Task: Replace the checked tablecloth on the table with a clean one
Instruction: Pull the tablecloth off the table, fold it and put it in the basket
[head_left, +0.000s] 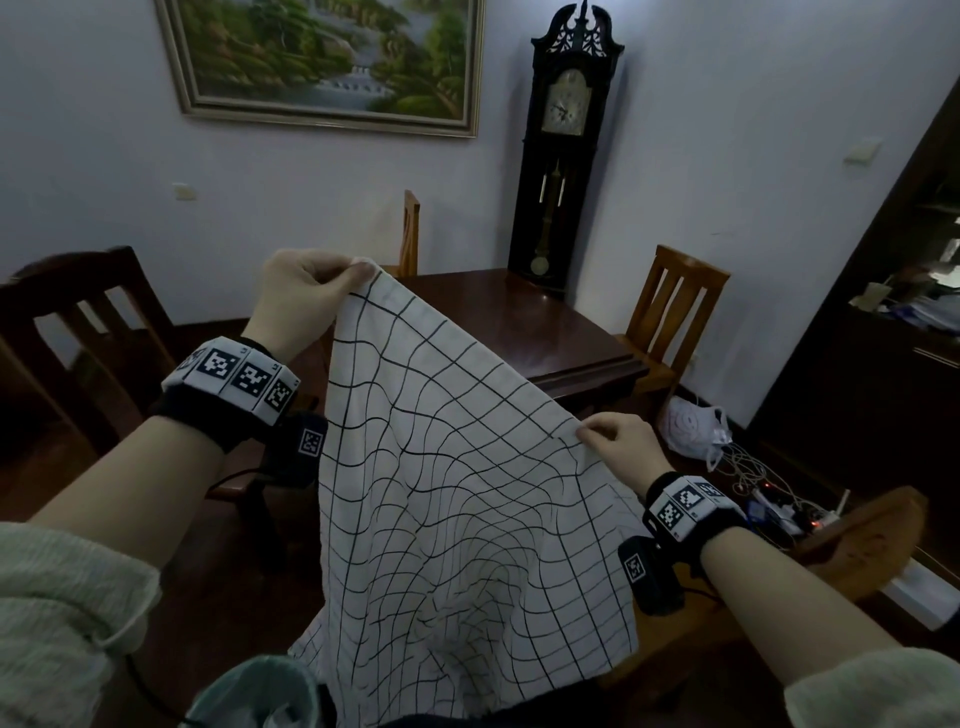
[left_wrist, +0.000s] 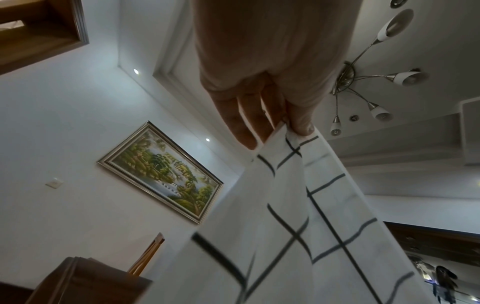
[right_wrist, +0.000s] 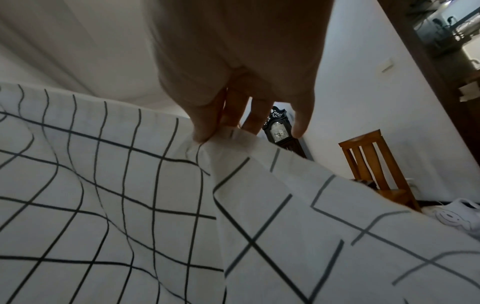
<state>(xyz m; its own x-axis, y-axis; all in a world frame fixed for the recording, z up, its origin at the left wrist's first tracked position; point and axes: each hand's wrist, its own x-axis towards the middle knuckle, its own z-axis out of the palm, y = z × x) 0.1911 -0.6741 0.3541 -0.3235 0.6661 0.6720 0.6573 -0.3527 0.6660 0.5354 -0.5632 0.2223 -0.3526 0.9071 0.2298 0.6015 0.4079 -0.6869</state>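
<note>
Checked tablecloth (head_left: 457, 467), white with thin dark grid lines, held up in the air between both hands, off the desk (head_left: 524, 322) and hanging down in soft folds toward the lap. Top corner pinched in the left hand (head_left: 306, 291), thumb against fingertips, raised higher and further forward. Other corner pinched in the right hand (head_left: 618, 441), lower and nearer, thumb and forefinger clamped on the hem while the remaining fingers (right_wrist: 301, 123) stick out loose. Same pinch up close in the left wrist view, cloth edge caught between thumb and fingers (left_wrist: 244, 131). Dark wooden desk behind the cloth, bare glossy top. Wooden chairs around it: a dark one (head_left: 83, 322) on the left, a lighter one (head_left: 675, 306) on the right. Grandfather clock (head_left: 566, 145) against the back wall, framed landscape painting (head_left: 327, 57) to its left. White plastic bag (head_left: 691, 426) and a tangle of cables (head_left: 769, 499) on the floor at right.
</note>
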